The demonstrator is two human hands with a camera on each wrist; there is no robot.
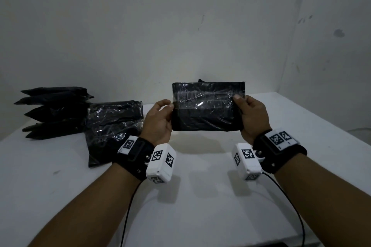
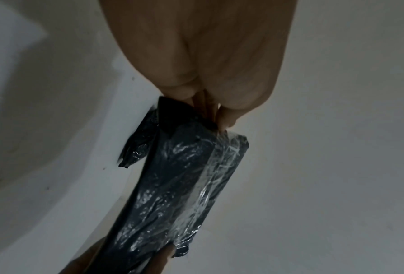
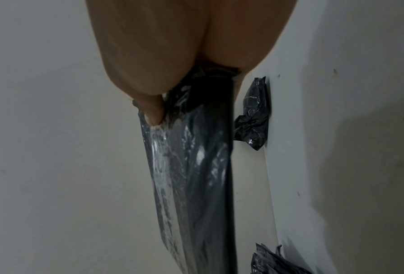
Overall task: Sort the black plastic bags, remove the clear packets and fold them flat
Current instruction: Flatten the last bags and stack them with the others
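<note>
Held, frame centre: black folded plastic bags in clear wrap [image 1: 207,106].
Our hands: left hand [image 1: 159,121] and right hand [image 1: 252,117] grip its ends.
Worktop [image 1: 200,196], left: stacked black packs [image 1: 54,112].

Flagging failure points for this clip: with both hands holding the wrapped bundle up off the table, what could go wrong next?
1. The clear packet looks slick and crinkled; the left hand and right hand grip only its ends, so it may slip or tear.
2. The pile of bags on the table sits near the left forearm and could be knocked.
</note>
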